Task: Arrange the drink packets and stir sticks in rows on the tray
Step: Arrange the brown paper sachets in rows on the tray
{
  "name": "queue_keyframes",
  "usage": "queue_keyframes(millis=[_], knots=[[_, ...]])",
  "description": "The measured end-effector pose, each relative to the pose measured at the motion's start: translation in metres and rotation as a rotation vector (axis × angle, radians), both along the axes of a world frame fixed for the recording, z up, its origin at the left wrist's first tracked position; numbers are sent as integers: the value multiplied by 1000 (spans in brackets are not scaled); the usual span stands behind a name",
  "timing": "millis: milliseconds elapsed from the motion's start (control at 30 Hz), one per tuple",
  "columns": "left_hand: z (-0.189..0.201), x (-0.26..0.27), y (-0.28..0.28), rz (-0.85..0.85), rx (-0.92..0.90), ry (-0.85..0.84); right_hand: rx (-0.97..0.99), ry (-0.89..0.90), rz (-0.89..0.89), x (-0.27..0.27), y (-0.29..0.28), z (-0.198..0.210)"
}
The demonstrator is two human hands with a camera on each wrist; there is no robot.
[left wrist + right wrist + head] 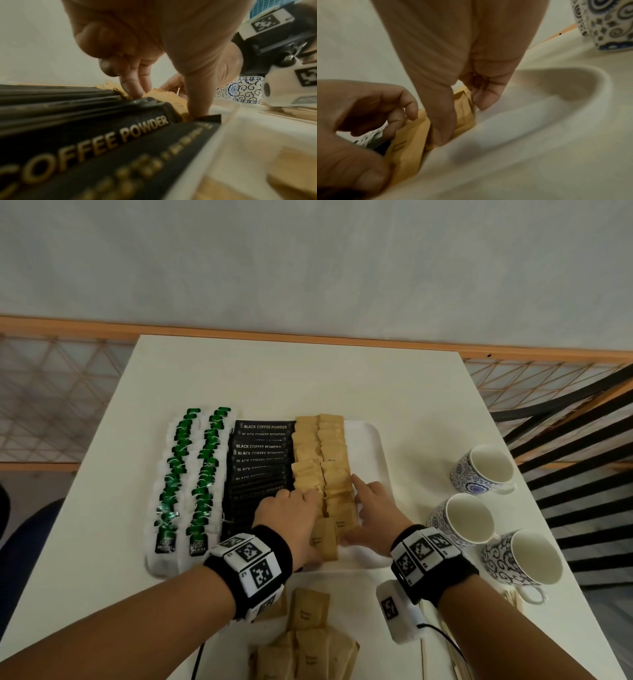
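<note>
Squaring up the brown packet rows

Now both hands work the near end of the brown packets [322, 474] on the white tray [371, 436]: the left hand [291, 508] presses its fingertips on the row beside the black packets [262, 460], the right hand [373, 508] lies flat-fingered along the outer edge. To do it well, I judge, nudge inward evenly and keep the overlap steady (a hard shove would buckle the shingled row). Legible print: "BLACK COFFEE POWDER"; the green tea bags [198, 474] are too small to read. Loose brown packets [308, 642] wait nearer.
</note>
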State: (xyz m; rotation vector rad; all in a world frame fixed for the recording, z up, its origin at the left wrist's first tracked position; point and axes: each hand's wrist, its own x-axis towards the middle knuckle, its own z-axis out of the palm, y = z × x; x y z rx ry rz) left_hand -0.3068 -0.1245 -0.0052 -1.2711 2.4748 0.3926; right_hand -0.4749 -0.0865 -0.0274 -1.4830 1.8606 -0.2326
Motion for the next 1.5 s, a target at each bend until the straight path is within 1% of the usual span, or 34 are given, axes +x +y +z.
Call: queue_keyframes(millis=[233,500,700,967,1133,1500], knots=[[-3,-7,-8,-8,-51,69,-21,2,-35,2,-6,5],[1,5,-20,80,32,191,-45,-30,-46,2,-5,6],[1,9,-17,91,25,134,-41,-35,-64,3,-5,5],[1,-1,-9,6,46,90,-26,-20,-62,3,-3,3],[2,-3,-10,-2,57,102,-47,-16,-80,4,-4,1],[2,-6,-34,31,-23,150,-43,3,-103,3,-21,1]])
